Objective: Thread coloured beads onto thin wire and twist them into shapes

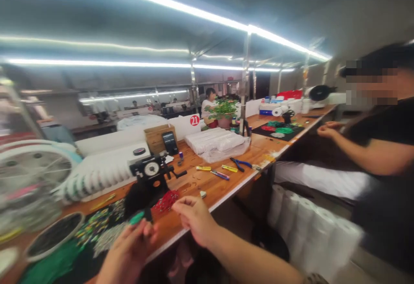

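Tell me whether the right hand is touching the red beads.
Cannot tell. In the head view, the right hand has its fingertips right at the edge of the red beads, but neither contact nor a gap shows plainly.

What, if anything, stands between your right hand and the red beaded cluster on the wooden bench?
Nothing visible. The right hand sits just beside the red beaded cluster, with no object between them. The black dial-topped stand is on the cluster's far side, not in the way.
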`<state>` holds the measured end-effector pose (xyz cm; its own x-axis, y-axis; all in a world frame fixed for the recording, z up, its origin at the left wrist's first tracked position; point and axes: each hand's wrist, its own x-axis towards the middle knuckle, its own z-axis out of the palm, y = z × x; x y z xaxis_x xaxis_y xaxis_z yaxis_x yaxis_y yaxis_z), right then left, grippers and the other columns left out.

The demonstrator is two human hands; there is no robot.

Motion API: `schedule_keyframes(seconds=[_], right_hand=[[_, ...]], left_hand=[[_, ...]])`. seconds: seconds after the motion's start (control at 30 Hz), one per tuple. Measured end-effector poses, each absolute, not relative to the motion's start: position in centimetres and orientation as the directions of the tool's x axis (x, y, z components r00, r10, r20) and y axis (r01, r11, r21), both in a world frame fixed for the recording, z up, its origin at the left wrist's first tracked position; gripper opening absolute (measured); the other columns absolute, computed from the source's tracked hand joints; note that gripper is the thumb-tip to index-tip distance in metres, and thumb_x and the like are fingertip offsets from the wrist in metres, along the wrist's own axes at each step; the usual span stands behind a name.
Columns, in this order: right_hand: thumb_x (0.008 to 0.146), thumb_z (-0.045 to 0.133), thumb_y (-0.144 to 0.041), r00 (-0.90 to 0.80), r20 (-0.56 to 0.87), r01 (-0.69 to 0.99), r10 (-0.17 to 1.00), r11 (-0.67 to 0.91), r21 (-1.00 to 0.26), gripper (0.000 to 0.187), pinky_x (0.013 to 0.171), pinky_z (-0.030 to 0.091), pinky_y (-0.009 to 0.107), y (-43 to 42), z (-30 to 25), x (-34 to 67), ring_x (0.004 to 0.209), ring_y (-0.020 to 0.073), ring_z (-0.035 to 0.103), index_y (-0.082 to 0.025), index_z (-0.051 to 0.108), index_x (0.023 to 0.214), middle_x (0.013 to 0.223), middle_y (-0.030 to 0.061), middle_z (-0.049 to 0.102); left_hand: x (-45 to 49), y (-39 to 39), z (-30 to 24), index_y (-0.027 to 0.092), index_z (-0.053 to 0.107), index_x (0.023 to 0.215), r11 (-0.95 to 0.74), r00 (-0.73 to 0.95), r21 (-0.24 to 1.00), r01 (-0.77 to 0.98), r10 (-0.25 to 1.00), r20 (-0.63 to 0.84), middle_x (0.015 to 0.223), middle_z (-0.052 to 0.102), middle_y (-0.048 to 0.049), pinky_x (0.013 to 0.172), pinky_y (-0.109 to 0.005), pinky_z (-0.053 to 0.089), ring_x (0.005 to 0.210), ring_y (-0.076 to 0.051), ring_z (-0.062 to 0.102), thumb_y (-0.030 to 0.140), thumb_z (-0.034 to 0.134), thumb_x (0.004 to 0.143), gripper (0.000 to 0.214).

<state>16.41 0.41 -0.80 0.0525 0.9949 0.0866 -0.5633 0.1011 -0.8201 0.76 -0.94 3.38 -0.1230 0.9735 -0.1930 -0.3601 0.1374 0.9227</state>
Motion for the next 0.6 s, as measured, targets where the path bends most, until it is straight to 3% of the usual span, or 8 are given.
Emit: schedule_keyframes(seconds=[0.03, 0.1, 0.27, 0.43, 0.53, 0.6], right_hand=[[0.066, 0.069, -0.030, 0.053, 0.096, -0.548, 0.994, 0.109, -0.829, 0.019, 0.035, 0.018, 0.018, 0.2, -0.9, 16.2, 0.034, 0.0037, 0.025, -0.016, 0.056, 0.064, 0.038, -0.0106, 0.035], [0.068, 0.068, -0.032, 0.045, 0.109, -0.500, 0.993, 0.117, -0.858, 0.020, 0.035, 0.018, 0.018, -0.4, -1.1, 16.0, 0.035, 0.0035, 0.026, -0.015, 0.057, 0.065, 0.039, -0.0103, 0.036], [0.076, 0.061, -0.034, -0.029, 0.151, -0.331, 0.988, 0.133, -0.934, 0.021, 0.036, 0.020, 0.018, -1.8, -1.2, 15.8, 0.036, 0.0038, 0.029, -0.015, 0.057, 0.069, 0.046, -0.0082, 0.041], [0.082, 0.054, -0.030, -0.128, 0.270, -0.086, 0.954, 0.260, -0.962, 0.019, 0.048, 0.034, 0.018, -2.9, -1.2, 15.8, 0.048, 0.0075, 0.044, -0.016, 0.059, 0.071, 0.055, -0.0043, 0.051], [0.087, 0.043, -0.025, -0.235, 0.283, 0.035, 0.930, 0.299, -0.953, 0.020, 0.050, 0.036, 0.019, -3.3, -1.1, 15.7, 0.049, 0.0085, 0.049, -0.018, 0.061, 0.080, 0.061, -0.0031, 0.058], [0.087, 0.040, -0.021, -0.300, 0.284, 0.161, 0.911, 0.342, -0.926, 0.021, 0.051, 0.037, 0.019, -3.3, -1.0, 15.7, 0.049, 0.0090, 0.052, -0.018, 0.061, 0.083, 0.066, -0.0019, 0.062]], left_hand=[[1.1, -1.4, 3.1, 0.015, 0.054, 0.059, 0.239, 0.024, 0.904, -0.354, 0.969, -0.247, 0.050, 0.052, 0.0029, 0.050, -0.024, 0.047, 0.051, -0.013, 0.053, 0.022, 0.082, 0.049, 0.031], [1.8, -2.1, 2.2, 0.016, 0.053, 0.061, 0.272, 0.167, 0.908, -0.317, 0.959, -0.229, 0.043, 0.042, 0.0068, 0.042, -0.019, 0.038, 0.040, -0.007, 0.041, 0.035, 0.081, 0.055, 0.034], [2.5, -2.2, 1.1, 0.015, 0.061, 0.088, 0.102, 0.050, 0.987, -0.128, 0.994, -0.096, 0.040, 0.042, 0.0079, 0.038, -0.016, 0.025, 0.037, -0.007, 0.036, 0.046, 0.074, 0.063, 0.042], [2.3, -2.0, 1.4, 0.014, 0.063, 0.078, -0.066, -0.034, 0.998, 0.010, 0.997, 0.066, 0.046, 0.051, 0.0044, 0.045, -0.019, 0.035, 0.044, -0.009, 0.045, 0.045, 0.072, 0.066, 0.034], [2.0, -2.1, 1.1, 0.018, 0.058, 0.077, -0.011, 0.070, 0.992, -0.126, 0.997, 0.020, 0.056, 0.056, 0.0039, 0.043, -0.019, 0.034, 0.045, -0.010, 0.046, 0.046, 0.069, 0.067, 0.031], [1.5, -2.0, 0.9, 0.020, 0.054, 0.072, 0.001, 0.134, 0.995, -0.099, 0.991, 0.012, 0.055, 0.055, 0.0049, 0.040, -0.020, 0.031, 0.042, -0.010, 0.044, 0.047, 0.066, 0.070, 0.030]])
